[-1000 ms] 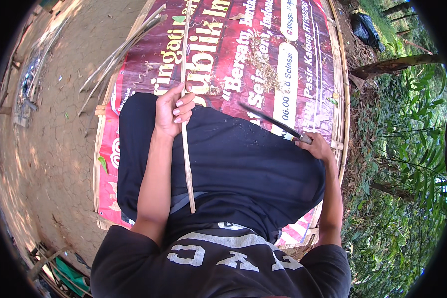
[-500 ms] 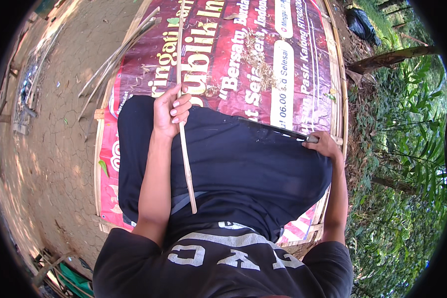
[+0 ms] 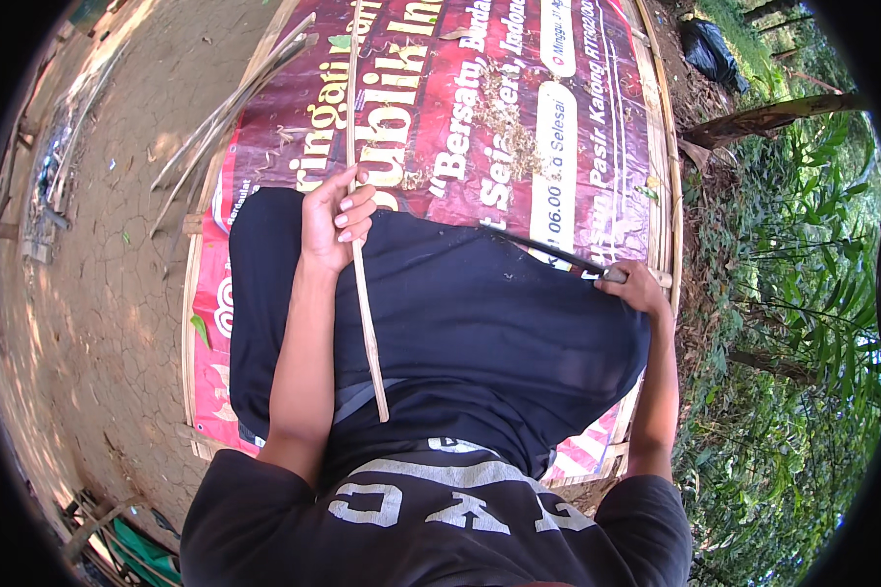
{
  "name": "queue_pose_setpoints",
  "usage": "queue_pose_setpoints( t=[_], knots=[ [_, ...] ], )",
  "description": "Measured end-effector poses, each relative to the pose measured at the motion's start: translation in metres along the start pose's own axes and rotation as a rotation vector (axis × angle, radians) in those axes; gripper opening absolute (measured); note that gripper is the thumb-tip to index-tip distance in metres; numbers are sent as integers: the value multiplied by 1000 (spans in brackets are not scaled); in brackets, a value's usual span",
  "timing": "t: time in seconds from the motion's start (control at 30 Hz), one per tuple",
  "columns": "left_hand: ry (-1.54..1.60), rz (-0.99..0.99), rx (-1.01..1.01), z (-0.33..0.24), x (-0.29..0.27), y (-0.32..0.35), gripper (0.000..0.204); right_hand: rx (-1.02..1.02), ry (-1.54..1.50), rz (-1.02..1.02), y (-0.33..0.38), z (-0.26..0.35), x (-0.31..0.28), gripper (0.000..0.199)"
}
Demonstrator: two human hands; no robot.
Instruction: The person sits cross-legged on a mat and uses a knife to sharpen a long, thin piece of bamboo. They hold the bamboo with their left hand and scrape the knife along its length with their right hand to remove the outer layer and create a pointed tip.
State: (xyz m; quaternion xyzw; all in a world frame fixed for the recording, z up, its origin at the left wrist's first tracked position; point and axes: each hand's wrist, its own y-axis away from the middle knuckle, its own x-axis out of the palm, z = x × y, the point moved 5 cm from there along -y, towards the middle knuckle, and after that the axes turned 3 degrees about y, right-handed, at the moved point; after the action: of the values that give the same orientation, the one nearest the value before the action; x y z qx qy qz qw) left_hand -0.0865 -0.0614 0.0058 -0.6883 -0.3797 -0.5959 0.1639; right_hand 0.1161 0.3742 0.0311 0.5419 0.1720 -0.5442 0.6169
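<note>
My left hand [image 3: 340, 221] is closed round a long, thin, pale stick [image 3: 368, 328], which looks like a split strip of bamboo or wood. The strip runs from near my waist, over my lap, and out past the far edge of the picture. My right hand [image 3: 640, 290] grips the handle of a knife [image 3: 550, 250] with a long dark blade. That blade points left and away, lying over the far edge of the dark cloth [image 3: 480, 303] across my lap. Blade and strip are apart.
Beneath me is a red printed banner [image 3: 411, 108] on a bamboo-edged platform, scattered with shavings [image 3: 514, 147]. Several loose strips [image 3: 235, 103] lie at its far left corner. Cracked bare ground [image 3: 137, 293] stretches left. Green plants [image 3: 803, 293] and a black plastic bag [image 3: 712, 54] are on the right.
The knife blade has tilted slightly, its edge now looking thinner. Both hands keep nearly the same place and grip, and the strip has hardly moved.
</note>
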Motion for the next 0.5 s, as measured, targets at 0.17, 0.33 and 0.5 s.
queue_pose_setpoints(
  t=[0.17, 0.33, 0.5],
  knots=[
    [0, -4, 16, 0, 2, -1, 23, 168, -76, -254, -4, -48, -5, 43],
    [-21, -23, 23, -1, -2, -2, 22, 25, 17, -87, 5, -32, -11, 39],
    [-49, -32, -4, 2, 2, -4, 17, 76, 56, -40, -21, -49, 10, 44]
  ],
)
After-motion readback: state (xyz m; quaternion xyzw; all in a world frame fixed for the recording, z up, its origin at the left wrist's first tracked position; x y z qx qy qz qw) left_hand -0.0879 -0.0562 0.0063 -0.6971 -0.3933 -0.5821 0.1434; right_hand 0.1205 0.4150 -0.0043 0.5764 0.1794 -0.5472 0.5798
